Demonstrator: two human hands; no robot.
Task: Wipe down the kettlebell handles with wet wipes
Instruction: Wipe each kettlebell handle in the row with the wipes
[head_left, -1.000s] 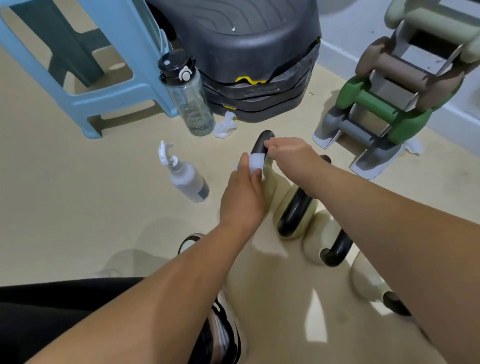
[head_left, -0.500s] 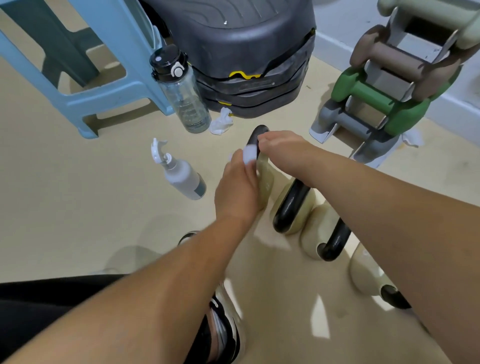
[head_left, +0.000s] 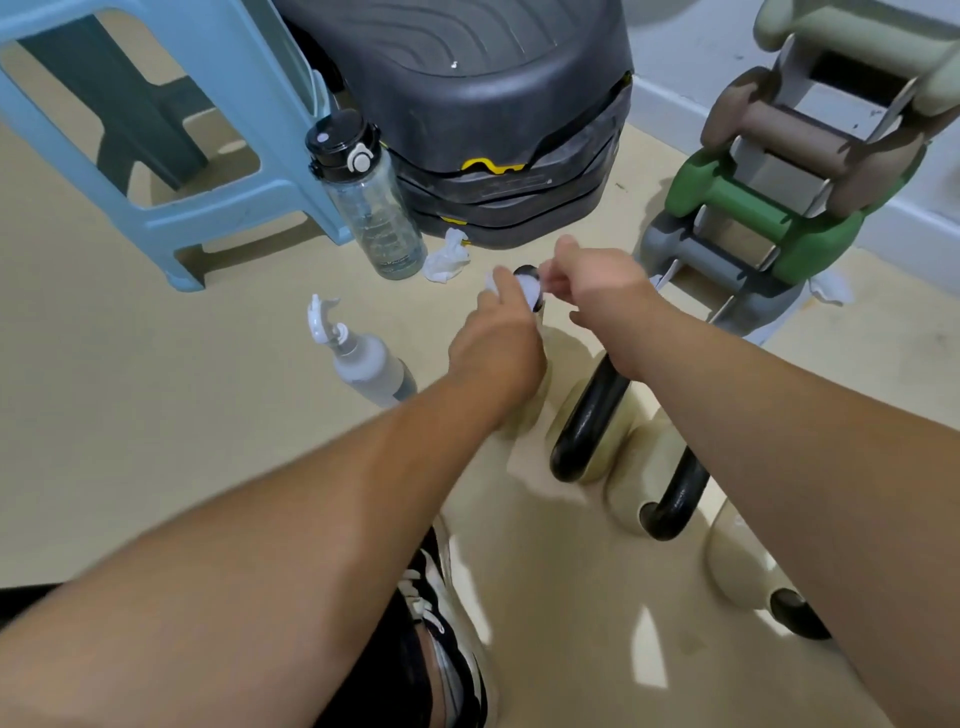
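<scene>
Several cream kettlebells with black handles stand in a row on the floor. My left hand (head_left: 498, 343) grips a white wet wipe (head_left: 529, 288) wrapped over the top of the farthest kettlebell's black handle (head_left: 525, 272). My right hand (head_left: 597, 283) is just right of that handle, its fingers curled and pinching at the wipe's edge. The second kettlebell's handle (head_left: 592, 415) and a third handle (head_left: 680, 493) lie bare under my right forearm. A fourth kettlebell (head_left: 748, 566) is half hidden at the lower right.
A spray bottle (head_left: 369, 364) lies on the floor at left. A clear water bottle (head_left: 371, 208) stands by a blue stool (head_left: 171, 104). A crumpled wipe (head_left: 447, 257) lies before black stacked step platforms (head_left: 493, 104). A dumbbell rack (head_left: 779, 182) stands at right. My shoe (head_left: 441, 623) is below.
My left hand slid the wipe up the handle from its side to its top. The right hand moved slightly up and away from the handle.
</scene>
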